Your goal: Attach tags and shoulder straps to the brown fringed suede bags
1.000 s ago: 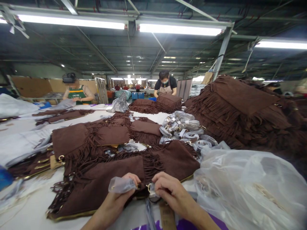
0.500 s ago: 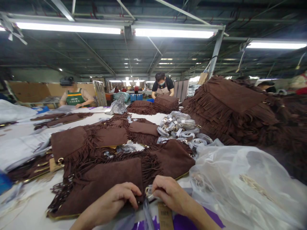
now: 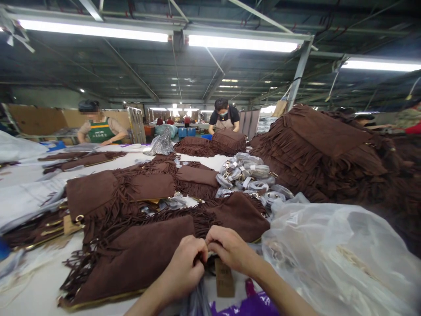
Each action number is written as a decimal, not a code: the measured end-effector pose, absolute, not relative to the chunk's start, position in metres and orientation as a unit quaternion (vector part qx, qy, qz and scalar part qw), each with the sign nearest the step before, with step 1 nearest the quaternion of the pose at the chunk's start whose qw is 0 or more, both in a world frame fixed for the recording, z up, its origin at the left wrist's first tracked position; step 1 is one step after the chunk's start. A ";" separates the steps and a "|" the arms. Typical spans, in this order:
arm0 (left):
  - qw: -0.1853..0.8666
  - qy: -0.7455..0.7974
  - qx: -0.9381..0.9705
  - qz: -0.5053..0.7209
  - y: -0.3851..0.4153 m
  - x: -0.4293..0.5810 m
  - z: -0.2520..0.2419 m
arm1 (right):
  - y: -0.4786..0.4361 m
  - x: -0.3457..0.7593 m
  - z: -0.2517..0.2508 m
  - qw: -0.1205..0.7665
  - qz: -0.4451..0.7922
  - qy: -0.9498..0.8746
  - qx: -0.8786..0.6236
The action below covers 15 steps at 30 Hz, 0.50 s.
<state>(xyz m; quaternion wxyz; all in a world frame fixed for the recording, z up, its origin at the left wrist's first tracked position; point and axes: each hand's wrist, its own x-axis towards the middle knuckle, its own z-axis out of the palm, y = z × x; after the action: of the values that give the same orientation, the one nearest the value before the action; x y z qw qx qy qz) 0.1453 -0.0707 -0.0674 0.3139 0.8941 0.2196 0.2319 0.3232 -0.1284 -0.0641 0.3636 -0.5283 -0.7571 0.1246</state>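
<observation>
My left hand point(image 3: 188, 262) and my right hand point(image 3: 228, 246) meet at the near edge of the table, fingertips pinched close together. Whatever lies between the fingers is hidden by them. Below my left hand runs a greyish strip in clear plastic point(image 3: 197, 299). Under my right hand hangs a brown card tag point(image 3: 224, 278) with printing on it. Just left of my hands lies a dark brown fringed suede bag point(image 3: 141, 256) with a gold zip along its lower edge. Another brown bag point(image 3: 241, 217) lies beyond my right hand.
A translucent plastic bag point(image 3: 332, 250) bulges at right. Behind it are plastic-wrapped straps with metal clips point(image 3: 246, 173) and a tall heap of fringed bags point(image 3: 324, 136). Purple plastic point(image 3: 246, 306) lies at the near edge. Two co-workers point(image 3: 101, 129) stand across the table.
My left hand has moved right and up and its fingers have closed beside my right hand. The right hand has risen slightly. The metal ring seen between them earlier is now covered.
</observation>
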 end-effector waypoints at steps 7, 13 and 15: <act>0.683 0.265 0.633 0.248 -0.055 0.142 -0.058 | -0.127 0.319 -0.053 0.476 0.076 -0.693 -0.535; 0.783 0.303 0.460 0.289 -0.051 0.139 -0.058 | -0.144 0.289 -0.066 0.516 0.057 -0.671 -0.529; 0.782 0.311 0.451 0.298 -0.051 0.139 -0.059 | -0.140 0.283 -0.074 0.514 0.043 -0.659 -0.547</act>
<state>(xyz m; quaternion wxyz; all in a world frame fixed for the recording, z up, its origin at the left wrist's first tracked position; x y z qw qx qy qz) 0.1388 -0.0510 -0.0592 0.7816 0.4508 0.3114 0.2981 0.2832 -0.1397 -0.0738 0.5136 -0.5475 -0.6592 0.0434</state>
